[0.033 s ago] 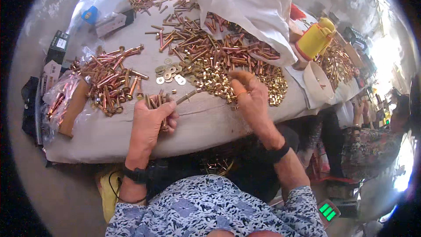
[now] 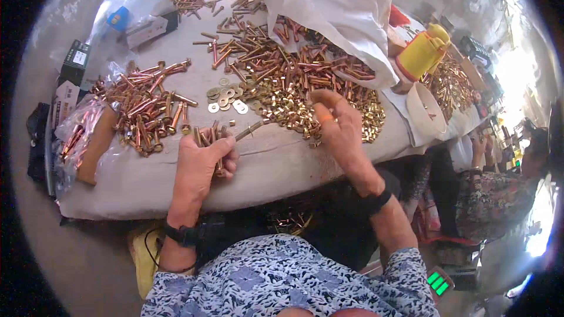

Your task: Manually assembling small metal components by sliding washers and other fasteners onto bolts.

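Observation:
My left hand (image 2: 202, 161) is closed round several bolts (image 2: 214, 135) standing in a bunch between thumb and fingers. One longer bolt (image 2: 249, 130) sticks out from it to the right, with a washer round its shank. Over the pile of brass-coloured nuts (image 2: 288, 105) reaches my right hand (image 2: 338, 123), fingers curled with an orange wrap on one of them. Its fingertips come close together at the nuts; what they pinch, if anything, is too small to make out. Loose flat washers (image 2: 226, 97) lie between the hands and the bolts, near one single nut (image 2: 232, 122).
Loose bolts (image 2: 150, 103) are heaped at the left beside a brown cardboard piece (image 2: 97, 147). A white sack (image 2: 335, 6) spills more bolts at the back. To the right are a yellow container (image 2: 424, 53) and a white bowl (image 2: 424, 110). Another person (image 2: 499, 199) sits farther right.
My right hand has shifted very slightly to the right over the nuts. My left hand keeps its grip on the bolts.

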Demonstrator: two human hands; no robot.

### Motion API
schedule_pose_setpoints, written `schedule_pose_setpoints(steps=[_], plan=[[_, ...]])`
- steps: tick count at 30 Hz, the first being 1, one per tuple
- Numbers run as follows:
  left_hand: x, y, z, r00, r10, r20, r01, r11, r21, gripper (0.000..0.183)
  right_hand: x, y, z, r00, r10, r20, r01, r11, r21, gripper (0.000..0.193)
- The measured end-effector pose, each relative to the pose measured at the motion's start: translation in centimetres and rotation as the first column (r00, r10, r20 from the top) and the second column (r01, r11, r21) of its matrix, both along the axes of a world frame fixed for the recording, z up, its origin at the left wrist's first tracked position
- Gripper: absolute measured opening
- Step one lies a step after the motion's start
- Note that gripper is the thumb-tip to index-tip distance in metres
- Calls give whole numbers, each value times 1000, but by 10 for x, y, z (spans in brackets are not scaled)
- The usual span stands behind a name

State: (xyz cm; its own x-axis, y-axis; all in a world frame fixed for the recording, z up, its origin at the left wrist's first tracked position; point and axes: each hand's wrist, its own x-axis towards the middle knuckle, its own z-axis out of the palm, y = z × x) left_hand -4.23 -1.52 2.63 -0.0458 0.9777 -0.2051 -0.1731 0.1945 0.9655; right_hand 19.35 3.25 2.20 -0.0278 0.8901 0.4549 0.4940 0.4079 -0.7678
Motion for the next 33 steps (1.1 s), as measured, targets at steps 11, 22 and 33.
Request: schedule_pose_setpoints(steps=[11, 22, 33], plan=[[-2, 3, -4, 997, -72, 21, 73, 996, -46, 18, 33, 70, -13, 611, -235, 756, 11, 957, 289, 27], [-3, 6, -4, 996, -83, 15, 84, 995, -57, 15, 11, 33, -6, 886, -197, 421, 47, 939, 341, 16], [18, -10, -6, 992, -78, -97, 73, 996, -55, 15, -29, -22, -2, 749, 156, -644, -377, 899, -222, 34]])
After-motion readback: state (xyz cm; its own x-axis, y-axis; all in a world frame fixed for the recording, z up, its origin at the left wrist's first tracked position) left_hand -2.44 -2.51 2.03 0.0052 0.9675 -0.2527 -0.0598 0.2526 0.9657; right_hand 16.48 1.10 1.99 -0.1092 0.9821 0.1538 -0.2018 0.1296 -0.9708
